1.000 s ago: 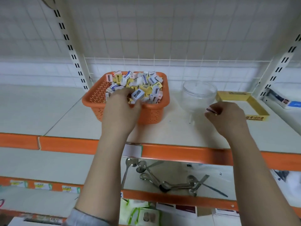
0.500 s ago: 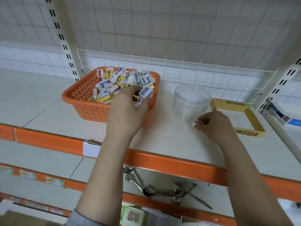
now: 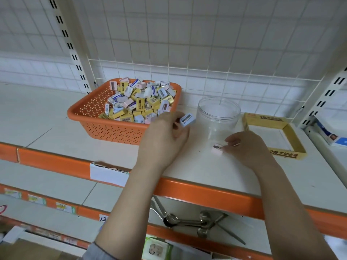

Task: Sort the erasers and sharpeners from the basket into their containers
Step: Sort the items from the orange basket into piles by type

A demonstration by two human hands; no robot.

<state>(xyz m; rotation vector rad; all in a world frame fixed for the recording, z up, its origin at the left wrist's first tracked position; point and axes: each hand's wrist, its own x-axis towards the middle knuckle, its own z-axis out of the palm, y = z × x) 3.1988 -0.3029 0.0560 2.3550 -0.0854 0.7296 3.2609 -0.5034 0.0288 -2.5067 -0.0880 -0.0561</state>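
An orange perforated basket point(image 3: 97, 111) on the shelf holds several yellow-wrapped erasers and pastel sharpeners point(image 3: 139, 99). My left hand point(image 3: 165, 136) is just right of the basket and pinches a light blue sharpener point(image 3: 186, 120) at its fingertips, close to the clear round jar point(image 3: 218, 117). In front of the jar, my right hand point(image 3: 247, 147) pinches a pink sharpener point(image 3: 216, 149) low over the shelf. A shallow yellow cardboard box point(image 3: 293, 136) lies right of the jar.
The white shelf point(image 3: 197, 166) has an orange front edge point(image 3: 206, 194) with a white label. A wire grid backs the shelf. Metal spoons point(image 3: 187, 220) lie on the shelf below. A blue and white package point(image 3: 332, 137) sits at the far right.
My left hand has lifted a light blue sharpener out of the basket and carried it right, toward the jar. My right hand still holds the pink sharpener, now lower by the shelf.
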